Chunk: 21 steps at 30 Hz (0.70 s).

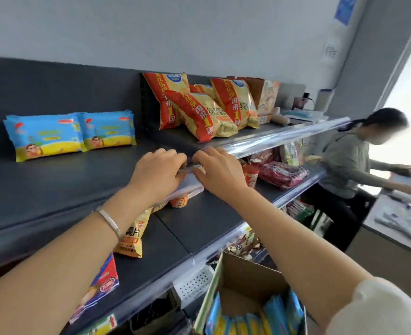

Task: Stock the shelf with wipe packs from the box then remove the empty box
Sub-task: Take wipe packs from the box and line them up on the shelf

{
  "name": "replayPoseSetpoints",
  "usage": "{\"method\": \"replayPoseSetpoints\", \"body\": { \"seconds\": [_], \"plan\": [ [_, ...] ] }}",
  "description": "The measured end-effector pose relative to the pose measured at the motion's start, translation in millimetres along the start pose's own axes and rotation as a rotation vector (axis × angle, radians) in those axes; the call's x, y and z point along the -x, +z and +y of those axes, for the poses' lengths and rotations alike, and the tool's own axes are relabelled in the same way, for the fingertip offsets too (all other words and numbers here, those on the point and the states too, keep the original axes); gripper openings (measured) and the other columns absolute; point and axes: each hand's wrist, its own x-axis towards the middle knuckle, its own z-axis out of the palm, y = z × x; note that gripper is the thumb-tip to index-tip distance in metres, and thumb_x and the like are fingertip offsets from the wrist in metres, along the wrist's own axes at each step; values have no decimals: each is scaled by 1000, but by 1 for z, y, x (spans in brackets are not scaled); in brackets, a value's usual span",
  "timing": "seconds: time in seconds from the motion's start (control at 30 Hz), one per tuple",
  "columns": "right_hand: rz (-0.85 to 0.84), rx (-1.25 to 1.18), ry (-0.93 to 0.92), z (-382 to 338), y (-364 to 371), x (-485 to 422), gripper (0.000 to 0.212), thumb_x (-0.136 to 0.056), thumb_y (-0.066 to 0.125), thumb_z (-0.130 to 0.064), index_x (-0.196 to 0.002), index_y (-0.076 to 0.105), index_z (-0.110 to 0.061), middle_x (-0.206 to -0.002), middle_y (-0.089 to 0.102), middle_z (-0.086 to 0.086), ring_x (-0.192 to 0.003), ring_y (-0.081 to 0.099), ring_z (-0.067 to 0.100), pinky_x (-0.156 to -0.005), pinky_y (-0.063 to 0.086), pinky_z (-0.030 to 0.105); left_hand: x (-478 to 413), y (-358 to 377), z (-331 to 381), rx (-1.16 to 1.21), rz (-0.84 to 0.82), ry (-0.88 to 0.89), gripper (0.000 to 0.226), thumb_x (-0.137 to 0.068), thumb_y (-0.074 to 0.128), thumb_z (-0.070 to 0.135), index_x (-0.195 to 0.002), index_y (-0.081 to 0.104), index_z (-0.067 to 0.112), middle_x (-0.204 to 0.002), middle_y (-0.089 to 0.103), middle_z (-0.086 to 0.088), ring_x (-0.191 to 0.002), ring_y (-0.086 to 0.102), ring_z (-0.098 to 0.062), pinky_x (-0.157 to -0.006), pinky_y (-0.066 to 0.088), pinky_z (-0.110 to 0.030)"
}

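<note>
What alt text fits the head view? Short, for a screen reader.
The left hand and right hand meet at the clear strip on the front edge of a dark shelf. Blue-and-yellow wipe packs stand side by side at its back left; orange snack bags lie to the right. Below, an open cardboard box holds more packs.

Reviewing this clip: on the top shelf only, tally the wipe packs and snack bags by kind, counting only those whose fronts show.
Blue wipe packs: 2 (more may stand behind)
Red-and-yellow snack bags: 4
Brown-and-cream bag: 1
Total: 7
</note>
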Motion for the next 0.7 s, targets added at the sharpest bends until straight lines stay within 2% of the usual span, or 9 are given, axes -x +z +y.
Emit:
{"method": "replayPoseSetpoints", "body": {
  "seconds": [0.1,0.33,0.47,0.7],
  "plan": [
    [-76,25,92,35,1,41,24,-90,57,-31,-105,62,-14,-104,62,6,-101,56,31,-64,34,31,1,23,39,57,-54,56,19,-91,52,33,-102,57,18,-104,59,-3,-103,53,-25,-78,40,-37],
    [-450,58,259,124,18,149,35,-94,51,-38,-125,51,-21,-116,55,4,-109,54,28,-69,41,33,9,88,130,90,-291,200,22,-94,47,37,-110,54,23,-110,57,2,-107,51,-20,-82,37,-32],
    [-588,28,322,165,28,194,35,-95,47,-40,-123,53,-21,-118,56,5,-106,57,30,-72,49,37,7,118,179,86,-430,199,25,-95,44,36,-113,53,21,-111,57,0,-108,51,-21,-86,38,-35],
    [-727,-83,332,203,58,237,35,-91,53,-30,-125,52,-23,-115,55,6,-108,56,31,-76,47,38,14,158,232,59,-557,125,24,-94,46,34,-113,53,20,-114,57,-1,-109,52,-23,-87,40,-35]
  ]
}}
